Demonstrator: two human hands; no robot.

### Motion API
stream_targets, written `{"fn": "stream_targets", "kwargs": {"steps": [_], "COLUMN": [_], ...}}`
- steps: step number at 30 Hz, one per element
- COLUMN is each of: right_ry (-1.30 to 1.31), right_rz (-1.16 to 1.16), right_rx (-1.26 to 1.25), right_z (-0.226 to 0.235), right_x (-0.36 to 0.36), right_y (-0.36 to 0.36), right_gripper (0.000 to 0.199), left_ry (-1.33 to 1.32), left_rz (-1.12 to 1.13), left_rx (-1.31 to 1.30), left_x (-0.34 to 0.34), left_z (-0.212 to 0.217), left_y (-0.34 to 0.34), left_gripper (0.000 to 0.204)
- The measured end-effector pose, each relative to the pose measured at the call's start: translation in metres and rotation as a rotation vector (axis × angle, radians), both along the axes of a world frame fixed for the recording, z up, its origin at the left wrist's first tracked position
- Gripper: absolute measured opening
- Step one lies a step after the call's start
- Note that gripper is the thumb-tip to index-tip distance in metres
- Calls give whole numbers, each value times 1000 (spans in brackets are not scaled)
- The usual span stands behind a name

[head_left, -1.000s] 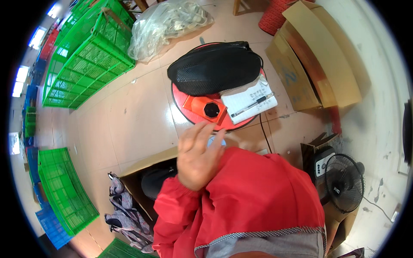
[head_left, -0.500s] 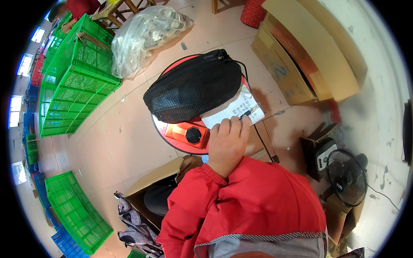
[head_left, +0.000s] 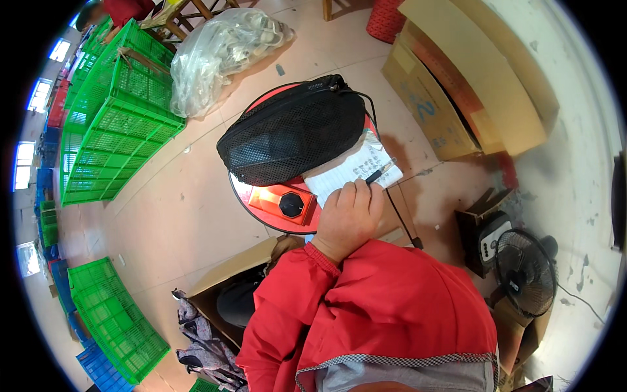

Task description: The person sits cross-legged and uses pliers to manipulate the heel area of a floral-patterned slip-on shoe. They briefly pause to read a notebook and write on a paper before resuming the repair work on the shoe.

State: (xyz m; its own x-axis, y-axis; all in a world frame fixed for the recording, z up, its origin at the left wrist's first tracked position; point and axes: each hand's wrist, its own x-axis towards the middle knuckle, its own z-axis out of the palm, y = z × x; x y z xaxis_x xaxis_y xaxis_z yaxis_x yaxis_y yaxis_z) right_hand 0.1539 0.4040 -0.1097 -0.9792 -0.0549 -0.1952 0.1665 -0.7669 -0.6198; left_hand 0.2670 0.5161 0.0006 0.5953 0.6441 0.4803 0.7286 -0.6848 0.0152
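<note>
A black pen [head_left: 374, 176] sticks out past the fingertips of my left hand [head_left: 353, 215], over a lined notebook [head_left: 339, 173] with handwriting. My left hand is palm down, its fingers bent and close together around the pen's near end; the thumb is hidden. Left of it, an orange box with a black octagonal knob [head_left: 284, 202] rests on a round red stool top [head_left: 261, 212]. Behind these lies a black mesh bag [head_left: 294, 130], overlapping the notebook's far part. My right hand does not show.
Green plastic crates [head_left: 124, 140] stand at the left, a clear bag of pale items [head_left: 222, 59] behind. Large cardboard boxes [head_left: 444, 85] are at the far right, a black fan [head_left: 522, 271] at the near right. An open carton [head_left: 228, 268] sits by my left arm. Someone in red is far left.
My left hand has drawn slightly nearer to me, and the pen has shifted slightly with it. More of the pen and notebook shows. The other things on the stool look nearly the same.
</note>
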Motion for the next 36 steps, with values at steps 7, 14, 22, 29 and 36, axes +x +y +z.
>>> {"fn": "stream_targets", "kwargs": {"steps": [7,14,22,29,36], "right_ry": [13,31,250,-40,-138], "right_rz": [-8,-19,114,134,300], "right_rx": [-27,-68,-434,-538,23], "right_z": [2,0,-2,5,7], "right_x": [6,15,-16,-54,-63], "right_y": [-2,2,-21,-95,-116], "right_gripper": [31,32,33,35,24], "left_ry": [-162,-664,-1936,-1752,-1981], "left_rz": [15,140,665,1365,1344], "left_rx": [96,-1,-421,72,205], "left_x": [-9,-30,-176,-249,-235], "left_z": [12,48,61,12,-31], "left_y": [-2,-8,-159,-365,-411], "left_gripper": [22,19,23,22,27]}}
